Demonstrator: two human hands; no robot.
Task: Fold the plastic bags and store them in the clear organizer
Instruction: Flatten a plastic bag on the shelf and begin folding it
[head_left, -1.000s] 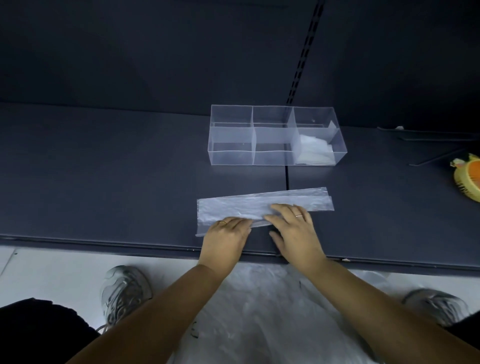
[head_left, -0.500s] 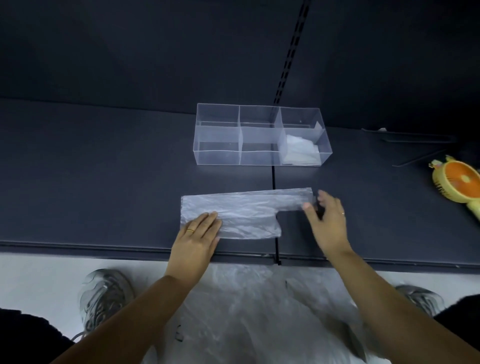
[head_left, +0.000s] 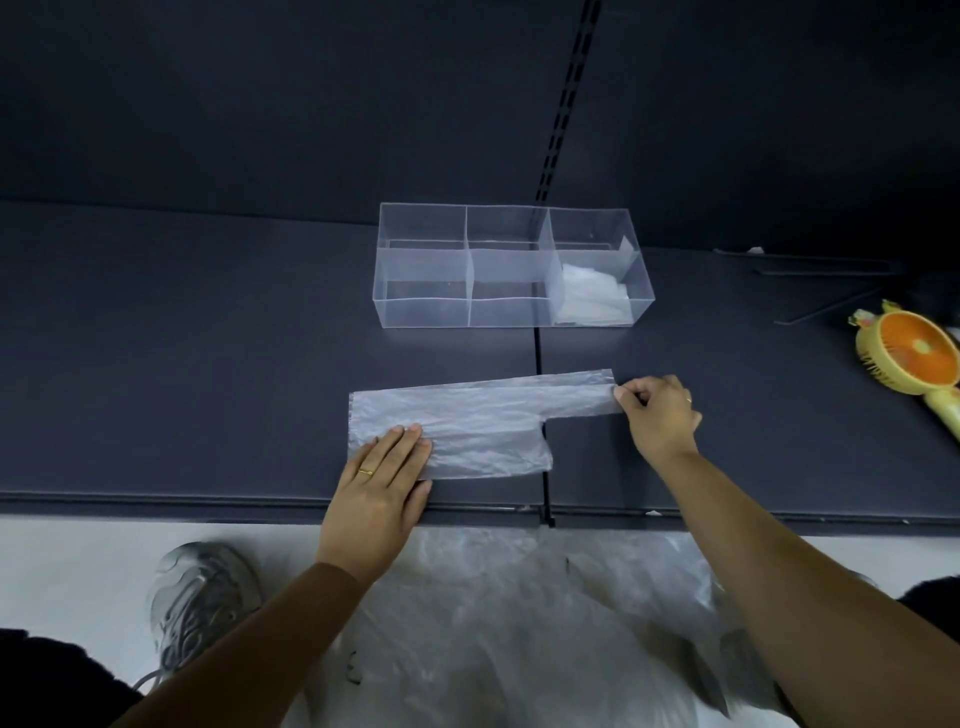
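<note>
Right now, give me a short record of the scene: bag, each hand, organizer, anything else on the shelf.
bag: translucent plastic bag flat on the dark shelf, folded lengthwise
left hand: palm down, pressing the bag's left end
right hand: pinching the handle end
organizer: clear three-compartment organizer, folded white bags in its right compartment only
other: yellow and orange handheld fan, far right

shelf (head_left: 182, 364) L side open | organizer (head_left: 511, 312) blocks back ctr | fan (head_left: 914, 358) far R edge
</note>
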